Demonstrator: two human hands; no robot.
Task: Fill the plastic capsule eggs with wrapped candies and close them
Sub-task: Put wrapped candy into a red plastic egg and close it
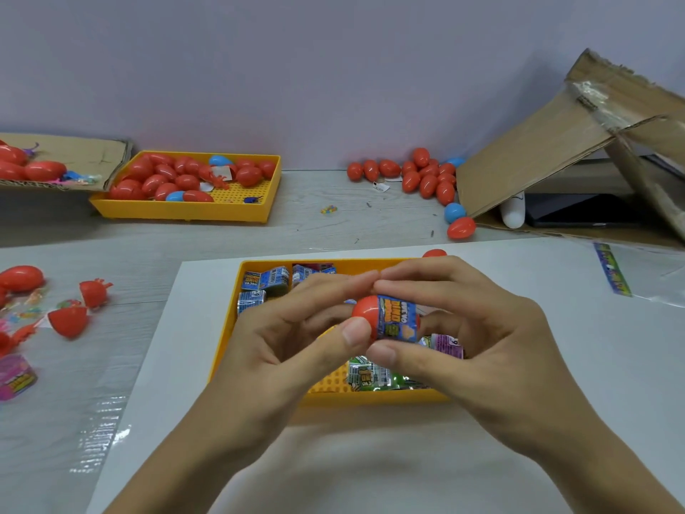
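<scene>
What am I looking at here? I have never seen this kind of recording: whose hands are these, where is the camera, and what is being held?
No machine here: a person works bare-handed, filmed by one wide-angle camera on their head, looking down. The left hand and right hand together hold a red capsule egg with a blue label band around it, above a yellow tray of small wrapped packets. Farther back, a second yellow tray holds many red eggs, and more eggs lie loose beside a cardboard box. Open egg halves lie at left.
</scene>
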